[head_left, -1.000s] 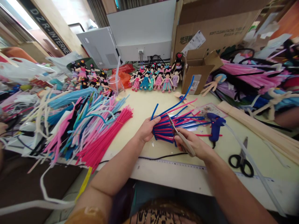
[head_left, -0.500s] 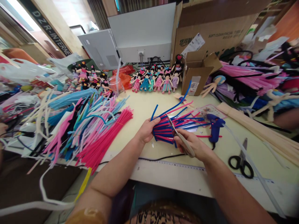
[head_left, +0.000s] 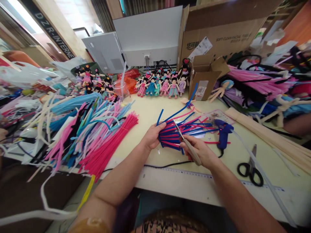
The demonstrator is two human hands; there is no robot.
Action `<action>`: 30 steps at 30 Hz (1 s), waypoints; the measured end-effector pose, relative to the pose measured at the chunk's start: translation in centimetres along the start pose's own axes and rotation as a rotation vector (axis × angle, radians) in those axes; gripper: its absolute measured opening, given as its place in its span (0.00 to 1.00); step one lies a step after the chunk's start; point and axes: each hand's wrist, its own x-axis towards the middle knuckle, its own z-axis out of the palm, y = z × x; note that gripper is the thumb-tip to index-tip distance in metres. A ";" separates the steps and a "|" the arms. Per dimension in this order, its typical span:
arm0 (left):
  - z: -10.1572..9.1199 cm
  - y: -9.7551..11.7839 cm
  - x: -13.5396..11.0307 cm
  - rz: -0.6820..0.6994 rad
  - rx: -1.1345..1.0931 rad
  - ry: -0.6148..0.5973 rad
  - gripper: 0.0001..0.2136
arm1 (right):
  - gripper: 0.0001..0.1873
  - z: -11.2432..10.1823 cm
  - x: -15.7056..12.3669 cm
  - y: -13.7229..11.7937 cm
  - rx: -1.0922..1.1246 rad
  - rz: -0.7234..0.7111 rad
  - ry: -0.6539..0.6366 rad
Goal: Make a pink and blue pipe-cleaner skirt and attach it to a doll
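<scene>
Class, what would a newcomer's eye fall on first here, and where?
Probably the small dolls, crowded before the white monitor. A colourful heap of fuzzy strips spreads at the left. In the middle, the left hand holds blue and pink strips; the right hand holds scissors.

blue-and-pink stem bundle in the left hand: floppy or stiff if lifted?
Probably springy, not limp: one long blue stem arcs upward. The bundle would likely splay if the left hand loosened, since its free ends fan out. Likely light too; the stems look thin.
</scene>
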 end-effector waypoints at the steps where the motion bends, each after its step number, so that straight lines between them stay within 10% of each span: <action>1: 0.0 0.0 0.0 -0.001 0.002 0.000 0.08 | 0.19 0.0 0.0 0.0 0.014 0.011 0.002; 30: 0.1 0.0 -0.2 -0.014 0.063 0.035 0.12 | 0.23 -0.1 -0.5 -1.2 -0.052 0.067 -0.039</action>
